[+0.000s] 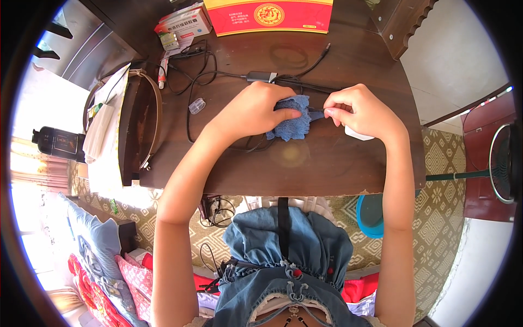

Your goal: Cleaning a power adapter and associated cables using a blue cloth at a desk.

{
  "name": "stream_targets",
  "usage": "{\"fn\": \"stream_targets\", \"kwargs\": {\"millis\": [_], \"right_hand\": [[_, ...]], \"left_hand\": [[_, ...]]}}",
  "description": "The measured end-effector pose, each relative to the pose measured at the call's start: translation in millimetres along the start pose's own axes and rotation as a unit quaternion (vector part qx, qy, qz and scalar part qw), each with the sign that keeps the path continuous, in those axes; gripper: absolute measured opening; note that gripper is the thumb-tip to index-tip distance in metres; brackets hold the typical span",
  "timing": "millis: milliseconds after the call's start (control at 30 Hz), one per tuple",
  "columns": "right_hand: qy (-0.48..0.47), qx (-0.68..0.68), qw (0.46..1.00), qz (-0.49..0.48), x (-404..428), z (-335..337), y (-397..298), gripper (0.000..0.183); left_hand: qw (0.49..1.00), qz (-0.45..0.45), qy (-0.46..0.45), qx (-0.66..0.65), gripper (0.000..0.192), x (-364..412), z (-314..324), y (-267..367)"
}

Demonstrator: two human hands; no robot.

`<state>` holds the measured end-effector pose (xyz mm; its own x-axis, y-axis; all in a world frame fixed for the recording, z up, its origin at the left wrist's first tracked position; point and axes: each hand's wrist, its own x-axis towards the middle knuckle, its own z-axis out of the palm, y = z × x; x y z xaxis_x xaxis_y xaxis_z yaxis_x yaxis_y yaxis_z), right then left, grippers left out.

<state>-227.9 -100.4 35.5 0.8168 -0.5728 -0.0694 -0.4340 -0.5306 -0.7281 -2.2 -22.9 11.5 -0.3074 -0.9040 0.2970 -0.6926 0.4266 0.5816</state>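
Observation:
My left hand (256, 109) grips a crumpled blue cloth (292, 126) above the brown wooden desk, thumb on its near side. A dark braided cable (315, 109) comes out of the cloth's right side, with a strip of blue beneath it. My right hand (357, 109) pinches this cable between thumb and fingertips, a short way right of the cloth. Partly hidden under the right hand is a white object (358, 134), perhaps a charger. More braided cable (312, 84) lies bundled just behind both hands, next to a dark grey adapter (260, 77).
At the back stand a red and yellow box (269, 17) and a white medicine box (186, 25). Black cord (190, 83) loops over the desk's left half, around a small clear plastic case (197, 106). A brown strap (157, 118) arches at the left edge; a fan (501, 163) stands right.

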Motion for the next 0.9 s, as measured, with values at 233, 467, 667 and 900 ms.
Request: {"fn": "stream_targets", "kwargs": {"millis": [233, 467, 667, 900], "right_hand": [[0.005, -0.008, 1.000, -0.006, -0.1, 3.4, -0.2, 0.012], [0.020, -0.015, 1.000, -0.011, 1.2, 6.5, 1.0, 0.012], [0.023, -0.021, 0.999, -0.022, 2.1, 11.1, -4.7, 0.012], [0.038, -0.080, 0.988, -0.126, 7.1, 26.5, 0.4, 0.009]], "left_hand": [[0.998, -0.045, -0.043, -0.014, 0.029, -0.5, -9.0, 1.7], [0.999, -0.036, -0.024, -0.007, 0.030, -0.2, -6.5, 3.1], [0.999, -0.035, -0.020, -0.018, 0.033, -0.4, -2.5, 4.2], [1.000, -0.016, -0.021, -0.007, 0.034, -0.9, 8.6, 8.2]]}}
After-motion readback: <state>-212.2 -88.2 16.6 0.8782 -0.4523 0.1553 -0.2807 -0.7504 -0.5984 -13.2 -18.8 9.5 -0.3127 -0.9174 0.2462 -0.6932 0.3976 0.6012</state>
